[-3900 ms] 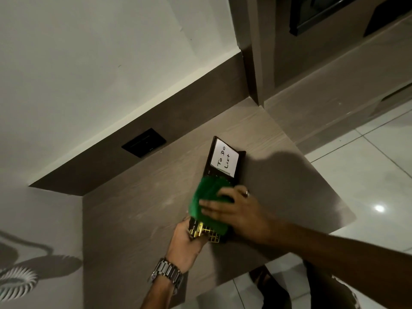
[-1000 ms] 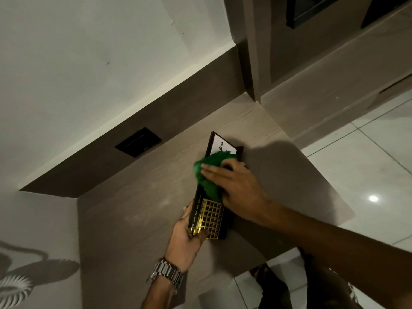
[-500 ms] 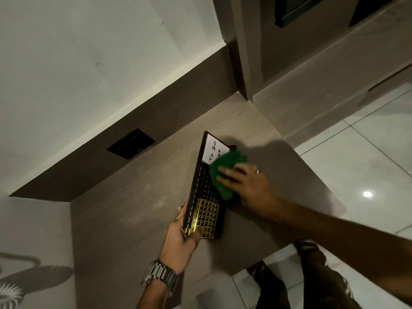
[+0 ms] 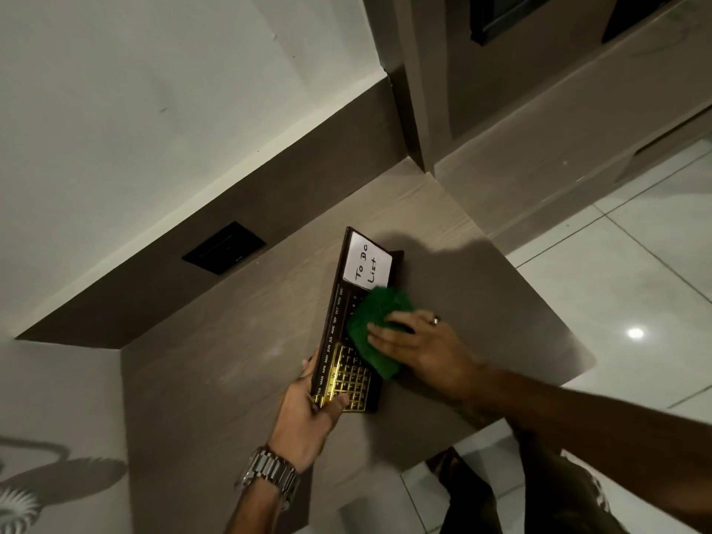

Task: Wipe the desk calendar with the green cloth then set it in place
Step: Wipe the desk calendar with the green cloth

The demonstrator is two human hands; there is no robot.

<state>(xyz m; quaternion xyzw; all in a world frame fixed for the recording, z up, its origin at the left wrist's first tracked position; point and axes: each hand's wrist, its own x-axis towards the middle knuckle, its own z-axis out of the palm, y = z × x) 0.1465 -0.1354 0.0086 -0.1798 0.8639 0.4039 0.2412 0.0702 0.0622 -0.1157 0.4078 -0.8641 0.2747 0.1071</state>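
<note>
The dark desk calendar [image 4: 334,329] stands tilted on the wooden desk [image 4: 215,364], with a white "To Do List" card at its far end and a gold date grid at its near end. My left hand [image 4: 308,414] grips the calendar's near lower corner, thumb on the gold grid. My right hand [image 4: 416,348] presses the crumpled green cloth [image 4: 375,325] flat against the middle of the calendar's face. The cloth hides part of the date rows.
A black wall socket [image 4: 223,247] sits in the brown back panel behind the desk. A cabinet column [image 4: 416,109] rises at the desk's far right corner. Tiled floor [image 4: 616,283] lies beyond the desk's right edge. A fan shadow falls at lower left.
The cloth and my right hand slid from the card end down toward the middle of the calendar, uncovering the "To Do List" card. My left hand kept its grip on the near corner.
</note>
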